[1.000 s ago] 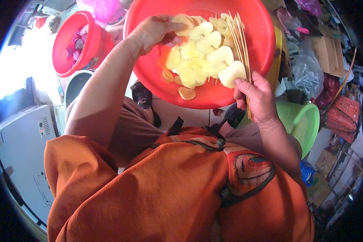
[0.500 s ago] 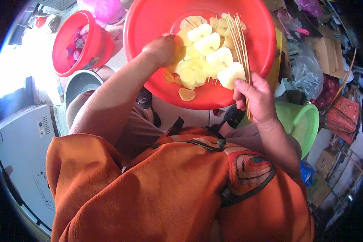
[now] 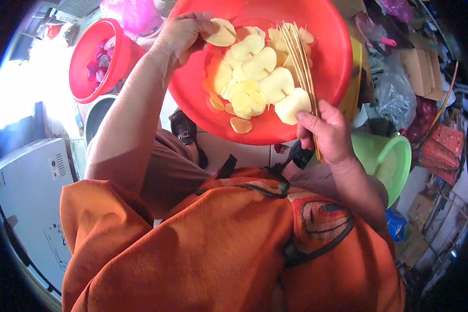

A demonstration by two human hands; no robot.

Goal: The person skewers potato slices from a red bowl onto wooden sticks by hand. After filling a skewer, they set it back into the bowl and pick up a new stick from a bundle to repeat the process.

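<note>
My left hand (image 3: 184, 39), at the upper left rim of the red basin (image 3: 327, 67), pinches a round, pale yellow potato slice (image 3: 221, 33). Over the basin's right side, my right hand (image 3: 327, 131) grips a bundle of thin bamboo skewers (image 3: 302, 62). That same hand also holds a skewer threaded with several potato slices (image 3: 275, 85), spaced along it from the thumb toward the upper left. Beneath them, loose potato slices (image 3: 242, 99) lie heaped in the basin. One slice (image 3: 241, 125) rests apart near the front rim.
A smaller red bucket (image 3: 78, 67) with purplish pieces stands at the left, near a grey basin (image 3: 96, 112). On the right are a green tub (image 3: 395, 161), a cardboard box (image 3: 424, 73) and clear plastic bags (image 3: 395, 93). A white cabinet (image 3: 31, 192) is at the lower left.
My left hand has come up and left from the heap, with a potato slice now showing in its fingers. My right hand and the threaded skewer have shifted slightly left.
</note>
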